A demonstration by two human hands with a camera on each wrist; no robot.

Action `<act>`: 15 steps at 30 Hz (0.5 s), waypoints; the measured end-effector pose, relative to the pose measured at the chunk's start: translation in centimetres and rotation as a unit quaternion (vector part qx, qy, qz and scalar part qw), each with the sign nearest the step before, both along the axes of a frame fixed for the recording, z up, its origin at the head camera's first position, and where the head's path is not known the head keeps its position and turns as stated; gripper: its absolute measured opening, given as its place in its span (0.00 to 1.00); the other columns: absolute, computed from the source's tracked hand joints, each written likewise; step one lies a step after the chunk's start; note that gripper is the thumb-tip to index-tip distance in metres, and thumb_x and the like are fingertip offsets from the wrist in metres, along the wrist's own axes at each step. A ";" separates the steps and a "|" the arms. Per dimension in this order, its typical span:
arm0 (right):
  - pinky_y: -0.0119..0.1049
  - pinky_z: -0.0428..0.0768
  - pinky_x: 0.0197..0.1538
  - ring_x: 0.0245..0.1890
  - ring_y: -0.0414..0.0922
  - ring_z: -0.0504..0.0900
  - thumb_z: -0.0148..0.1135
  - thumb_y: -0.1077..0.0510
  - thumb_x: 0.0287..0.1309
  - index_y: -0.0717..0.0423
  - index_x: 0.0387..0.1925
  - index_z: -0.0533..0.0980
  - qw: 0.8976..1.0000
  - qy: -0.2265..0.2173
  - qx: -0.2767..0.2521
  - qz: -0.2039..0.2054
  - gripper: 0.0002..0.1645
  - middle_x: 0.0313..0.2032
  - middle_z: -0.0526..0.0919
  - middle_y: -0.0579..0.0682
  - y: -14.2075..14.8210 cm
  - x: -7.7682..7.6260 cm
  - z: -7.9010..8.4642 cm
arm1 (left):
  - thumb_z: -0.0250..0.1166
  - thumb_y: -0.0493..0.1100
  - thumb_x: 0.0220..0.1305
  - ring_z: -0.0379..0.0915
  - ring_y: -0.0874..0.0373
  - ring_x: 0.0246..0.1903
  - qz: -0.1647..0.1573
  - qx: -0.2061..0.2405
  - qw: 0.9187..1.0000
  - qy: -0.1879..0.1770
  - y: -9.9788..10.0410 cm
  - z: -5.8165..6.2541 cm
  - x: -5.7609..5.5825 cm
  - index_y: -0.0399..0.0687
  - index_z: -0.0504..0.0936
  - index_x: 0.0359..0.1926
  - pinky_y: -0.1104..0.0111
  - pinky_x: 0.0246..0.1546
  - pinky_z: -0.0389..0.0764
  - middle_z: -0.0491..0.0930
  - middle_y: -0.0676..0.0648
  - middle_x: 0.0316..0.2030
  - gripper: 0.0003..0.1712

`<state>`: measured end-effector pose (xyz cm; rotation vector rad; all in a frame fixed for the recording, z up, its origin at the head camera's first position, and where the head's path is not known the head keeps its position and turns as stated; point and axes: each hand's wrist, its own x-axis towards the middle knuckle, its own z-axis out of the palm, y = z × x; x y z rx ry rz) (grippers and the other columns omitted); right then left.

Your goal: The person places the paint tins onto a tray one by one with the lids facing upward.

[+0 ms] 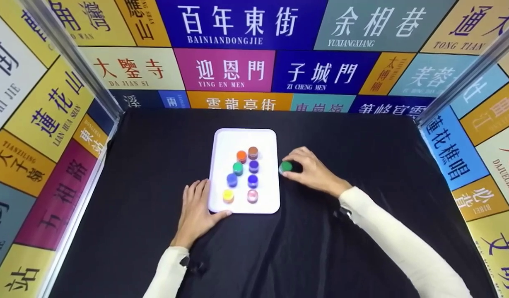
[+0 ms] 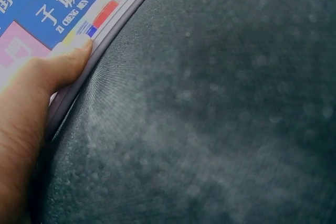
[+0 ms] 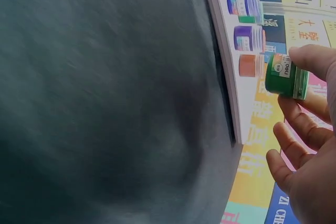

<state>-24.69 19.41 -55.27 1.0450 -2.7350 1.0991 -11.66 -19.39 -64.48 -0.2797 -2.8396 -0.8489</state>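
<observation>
Several small paint jars stand in two rough rows on a white tray [image 1: 246,138]: orange [image 1: 241,156], brown [image 1: 253,152], green, purple, blue, yellow [image 1: 228,195] and pink [image 1: 252,196] among them. My right hand [image 1: 310,169] pinches another green paint jar [image 3: 282,74] between thumb and fingers, just beyond the tray's right edge. In the right wrist view that jar shows a pale label, and the other fingers are loosely bent below it. At the tray's near left corner rests my left hand [image 1: 196,211], fingers extended along the left side, thumb [image 2: 79,56] against the near rim.
A black cloth [image 1: 345,248] covers the table under the tray, with folds in front of it. Printed panels [image 1: 225,68] with coloured street-name blocks rise at the back and both sides. Metal posts [image 1: 92,82] stand at the back corners.
</observation>
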 end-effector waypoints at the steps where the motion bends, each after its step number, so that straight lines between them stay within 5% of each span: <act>1: 0.52 0.77 0.67 0.58 0.53 0.77 0.81 0.54 0.64 0.60 0.56 0.87 1.000 0.000 0.001 -0.001 0.22 0.52 0.87 0.54 -0.2 -0.5 0.1 | 0.74 0.80 0.56 0.52 0.34 0.81 0.000 0.000 1.000 0.002 0.0 0.0 -0.1 0.36 0.61 0.85 0.41 0.86 0.36 0.67 0.32 0.78 0.72; 15: 0.53 0.74 0.67 0.57 0.55 0.77 0.79 0.52 0.66 0.61 0.55 0.87 0.999 -0.002 0.032 -0.027 0.22 0.48 0.88 0.56 -4.4 -5.4 -0.5 | 0.74 0.80 0.57 0.53 0.35 0.80 -0.002 0.000 1.000 0.008 -0.1 -0.2 -0.1 0.35 0.62 0.84 0.41 0.86 0.37 0.67 0.33 0.78 0.71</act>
